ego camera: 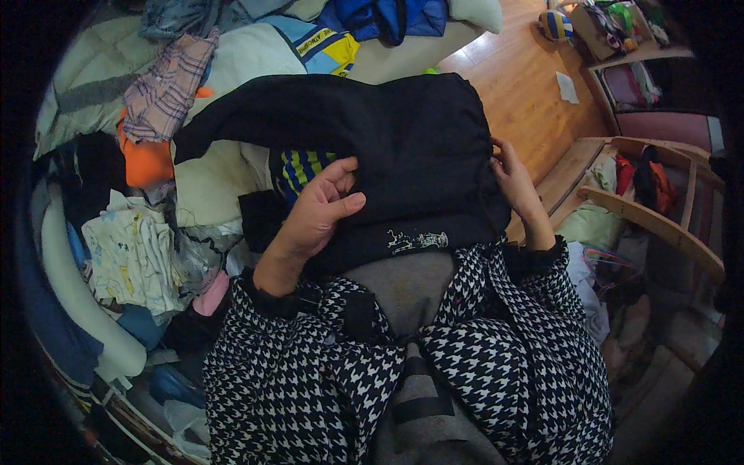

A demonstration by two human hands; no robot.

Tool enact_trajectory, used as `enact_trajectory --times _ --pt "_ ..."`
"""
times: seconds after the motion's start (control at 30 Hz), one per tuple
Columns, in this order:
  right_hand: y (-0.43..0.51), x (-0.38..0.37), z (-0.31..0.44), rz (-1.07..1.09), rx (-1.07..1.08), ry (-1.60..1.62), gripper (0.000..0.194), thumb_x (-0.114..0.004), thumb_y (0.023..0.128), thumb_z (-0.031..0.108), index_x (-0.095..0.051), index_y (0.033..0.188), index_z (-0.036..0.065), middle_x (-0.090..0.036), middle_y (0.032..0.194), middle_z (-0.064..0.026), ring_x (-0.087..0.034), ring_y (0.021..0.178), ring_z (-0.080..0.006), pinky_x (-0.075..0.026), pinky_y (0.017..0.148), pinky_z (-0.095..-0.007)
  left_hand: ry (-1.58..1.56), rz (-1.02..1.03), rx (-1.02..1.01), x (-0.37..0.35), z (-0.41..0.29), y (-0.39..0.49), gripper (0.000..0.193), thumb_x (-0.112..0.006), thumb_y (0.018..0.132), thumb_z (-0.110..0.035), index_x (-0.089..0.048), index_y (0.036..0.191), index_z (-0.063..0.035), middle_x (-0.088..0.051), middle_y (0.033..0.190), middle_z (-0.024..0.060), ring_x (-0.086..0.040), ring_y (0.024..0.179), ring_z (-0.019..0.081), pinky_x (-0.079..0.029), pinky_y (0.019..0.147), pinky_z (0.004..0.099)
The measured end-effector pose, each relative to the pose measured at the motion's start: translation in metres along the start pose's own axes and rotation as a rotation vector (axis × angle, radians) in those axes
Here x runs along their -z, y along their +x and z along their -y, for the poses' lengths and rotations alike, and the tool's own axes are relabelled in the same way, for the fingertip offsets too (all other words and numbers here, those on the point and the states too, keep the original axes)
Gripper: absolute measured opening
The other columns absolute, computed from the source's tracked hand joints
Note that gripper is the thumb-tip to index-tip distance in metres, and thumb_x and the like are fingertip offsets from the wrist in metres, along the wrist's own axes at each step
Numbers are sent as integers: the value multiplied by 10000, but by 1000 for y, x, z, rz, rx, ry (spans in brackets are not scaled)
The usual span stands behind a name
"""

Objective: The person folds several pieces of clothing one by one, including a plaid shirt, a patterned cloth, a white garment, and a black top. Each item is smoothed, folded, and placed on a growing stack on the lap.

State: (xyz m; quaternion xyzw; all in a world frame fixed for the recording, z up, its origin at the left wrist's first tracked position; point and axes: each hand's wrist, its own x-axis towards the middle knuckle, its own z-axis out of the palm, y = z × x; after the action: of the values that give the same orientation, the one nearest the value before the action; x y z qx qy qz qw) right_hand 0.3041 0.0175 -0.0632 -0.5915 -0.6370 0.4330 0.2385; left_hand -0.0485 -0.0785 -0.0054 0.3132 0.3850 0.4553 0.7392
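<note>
A black long-sleeved garment [407, 157] lies spread before me, partly folded, with a pale print near its lower edge. One sleeve reaches out to the left. My left hand [325, 215] is over the garment's left side, palm turned inward, fingers slightly bent and thumb apart, with nothing gripped in it. At the garment's right edge is my right hand [511, 174]; its fingertips touch the cloth, and whether they pinch it is hard to see. Under the sleeve shows a navy and lime striped cloth [305, 168].
Folded printed clothes [136, 256], a plaid shirt [171, 87] and an orange item [145, 165] lie at left. Blue clothing [389, 20] is at the back. A curved wooden rail [657, 226] stands at right, with clothes beside it. A ball [556, 26] rests on the wooden floor [523, 87].
</note>
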Motion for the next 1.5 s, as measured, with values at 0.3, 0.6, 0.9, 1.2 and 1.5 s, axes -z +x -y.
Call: enact_trajectory --times 0.3,0.6,0.9,1.2,1.5 --pt "8 3 -18 -79 114 33 383 -534 943 20 -482 1322 27 -563 1261 -154 -576 1136 -264 -484 932 -328 62 -103 159 -10 -6 15 463 -617 954 -173 -474 1351 16 -559 1295 80 -515 1227 182 -383 1071 301" --pt "15 17 -5 -73 -371 687 383 -639 933 150 -540 1272 2 -604 1213 -104 -584 1081 -184 -491 905 -306 -75 -156 398 -20 11 54 484 -605 981 -331 -554 1282 46 -633 1258 107 -610 1123 205 -457 1014 313" --pt "16 42 7 -150 24 676 391 -677 926 161 -553 1247 -24 -642 1143 -78 -606 1014 -159 -491 901 -294 50 -275 125 -10 8 45 294 -581 994 -238 -631 1135 16 -701 1086 114 -668 933 170 -535 831 304" --pt "-8 39 21 -36 -162 514 404 -661 946 234 -570 1243 -25 -645 1139 -75 -600 1028 -157 -482 911 -289 882 -770 -404 137 -54 -18 327 -663 869 -104 -578 1175 -23 -669 957 86 -624 831 154 -504 743 276" --pt "52 52 34 217 -408 897 488 -611 973 351 -573 1302 -8 -631 1252 -100 -611 1112 -199 -485 972 -304 1588 -943 -236 288 -142 -40 474 -789 761 -296 -638 1165 -98 -642 1107 173 -589 1062 338 -466 893 424"
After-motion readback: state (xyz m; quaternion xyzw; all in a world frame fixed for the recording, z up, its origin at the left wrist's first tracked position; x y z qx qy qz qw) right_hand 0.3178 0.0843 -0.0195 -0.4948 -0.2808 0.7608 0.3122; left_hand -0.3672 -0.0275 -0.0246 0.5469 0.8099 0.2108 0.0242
